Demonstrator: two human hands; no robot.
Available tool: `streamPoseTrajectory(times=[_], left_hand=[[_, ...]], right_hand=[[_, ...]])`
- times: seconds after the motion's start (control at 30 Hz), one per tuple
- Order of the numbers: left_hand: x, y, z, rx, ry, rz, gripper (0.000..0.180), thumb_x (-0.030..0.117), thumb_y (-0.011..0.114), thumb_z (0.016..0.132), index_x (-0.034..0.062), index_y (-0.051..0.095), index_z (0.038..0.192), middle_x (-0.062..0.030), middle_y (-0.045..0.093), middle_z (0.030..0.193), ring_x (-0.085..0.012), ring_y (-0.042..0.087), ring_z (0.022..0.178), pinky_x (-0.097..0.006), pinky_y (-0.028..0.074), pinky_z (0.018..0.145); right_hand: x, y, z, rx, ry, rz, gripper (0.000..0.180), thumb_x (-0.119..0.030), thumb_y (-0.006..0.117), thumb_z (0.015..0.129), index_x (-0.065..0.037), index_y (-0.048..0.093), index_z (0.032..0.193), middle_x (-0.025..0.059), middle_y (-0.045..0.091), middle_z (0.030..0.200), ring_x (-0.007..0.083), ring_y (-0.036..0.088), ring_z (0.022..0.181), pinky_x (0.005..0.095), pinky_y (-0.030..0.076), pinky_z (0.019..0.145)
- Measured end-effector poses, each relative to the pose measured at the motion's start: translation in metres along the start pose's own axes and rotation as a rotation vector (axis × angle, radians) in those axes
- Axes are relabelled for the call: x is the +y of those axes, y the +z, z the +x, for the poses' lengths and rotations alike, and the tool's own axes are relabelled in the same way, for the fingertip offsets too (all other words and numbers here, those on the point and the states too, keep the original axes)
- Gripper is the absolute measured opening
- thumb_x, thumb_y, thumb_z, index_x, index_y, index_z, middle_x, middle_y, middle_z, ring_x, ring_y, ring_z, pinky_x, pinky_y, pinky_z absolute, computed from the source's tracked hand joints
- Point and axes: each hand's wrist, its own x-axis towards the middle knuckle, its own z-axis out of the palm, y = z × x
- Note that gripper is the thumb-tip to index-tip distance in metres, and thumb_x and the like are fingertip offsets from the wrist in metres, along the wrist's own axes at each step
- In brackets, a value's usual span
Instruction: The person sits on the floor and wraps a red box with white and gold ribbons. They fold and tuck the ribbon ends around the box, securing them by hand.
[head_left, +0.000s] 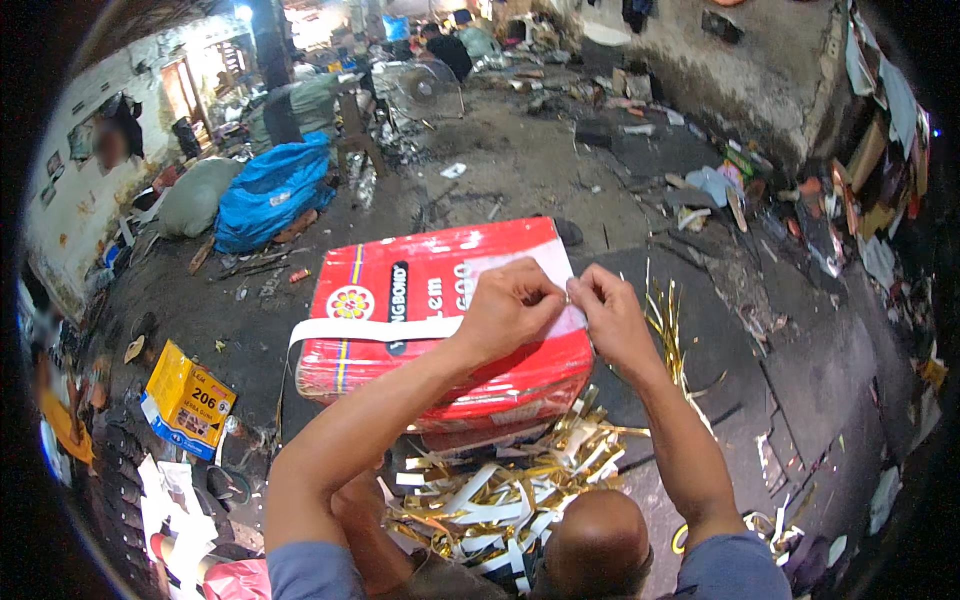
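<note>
A red cardboard box point(430, 385) stands in front of me, its top facing up. Across its left part runs a flat white strip point(375, 329), which hangs over the left edge and passes under my left hand. My left hand point(515, 308) is over the right part of the top, its fingers pinched. Close beside it, at the right edge, my right hand point(612, 318) is pinched too, fingertips nearly meeting the left's. What the fingertips hold is too small to make out. Gold and white strips point(520, 490) lie heaped between the box and my knee point(595, 540).
A yellow and blue carton piece point(190, 402) lies at the left. Farther back are a blue plastic sack point(270, 195), a pale sack point(198, 198) and a fan point(432, 90). Scraps litter the floor along the right wall point(740, 60). More gold strips point(672, 325) lie right of the box.
</note>
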Motion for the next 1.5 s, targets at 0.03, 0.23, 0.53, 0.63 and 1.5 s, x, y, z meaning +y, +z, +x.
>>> streamPoseTrajectory(times=[0.03, 0.23, 0.53, 0.63, 1.5], left_hand=[[0.001, 0.002, 0.001, 0.010, -0.014, 0.000, 0.010, 0.010, 0.074, 0.084, 0.0003, 0.075, 0.082, -0.0094, 0.066, 0.077, -0.0157, 0.062, 0.070, -0.033, 0.048, 0.062], [-0.001, 0.009, 0.011, 0.009, 0.069, -0.020, 0.008, 0.008, 0.074, 0.084, -0.0002, 0.076, 0.084, -0.0088, 0.067, 0.077, -0.0144, 0.064, 0.067, -0.030, 0.049, 0.060], [-0.003, 0.013, 0.017, 0.030, 0.071, -0.052, 0.008, 0.006, 0.073, 0.082, -0.0019, 0.073, 0.081, -0.0093, 0.068, 0.077, -0.0150, 0.065, 0.066, -0.030, 0.051, 0.060], [-0.006, 0.016, 0.014, 0.030, 0.060, -0.045, 0.009, 0.006, 0.074, 0.081, -0.0023, 0.073, 0.080, -0.0093, 0.067, 0.075, -0.0159, 0.066, 0.064, -0.030, 0.051, 0.060], [-0.002, 0.010, 0.013, -0.036, -0.046, -0.108, 0.004, 0.003, 0.075, 0.084, 0.0007, 0.077, 0.086, -0.0053, 0.069, 0.085, -0.0086, 0.065, 0.073, -0.024, 0.050, 0.060]], right_hand=[[0.002, 0.002, -0.001, 0.020, 0.002, 0.047, 0.031, -0.023, 0.065, 0.100, -0.005, 0.055, 0.077, -0.0039, 0.047, 0.067, 0.0058, 0.041, 0.067, 0.0276, 0.035, 0.060], [-0.001, 0.004, -0.016, -0.044, 0.500, 0.864, 0.024, -0.026, 0.062, 0.104, -0.015, 0.054, 0.084, -0.0092, 0.042, 0.063, -0.0001, 0.032, 0.041, 0.0197, 0.022, 0.034], [-0.014, -0.016, 0.020, -0.047, 0.412, 0.348, 0.060, -0.066, 0.060, 0.094, -0.007, 0.061, 0.089, 0.0048, 0.061, 0.071, 0.0177, 0.057, 0.055, 0.0342, 0.046, 0.051], [-0.008, -0.002, 0.048, 0.094, 0.143, -0.301, 0.055, -0.051, 0.062, 0.095, 0.003, 0.066, 0.087, 0.0242, 0.070, 0.085, 0.0395, 0.069, 0.077, 0.0471, 0.054, 0.073], [0.127, 0.042, -0.014, 0.208, 0.329, -0.069, 0.037, -0.028, 0.061, 0.099, 0.006, 0.068, 0.085, 0.0274, 0.067, 0.081, 0.0370, 0.068, 0.077, 0.0474, 0.048, 0.072]])
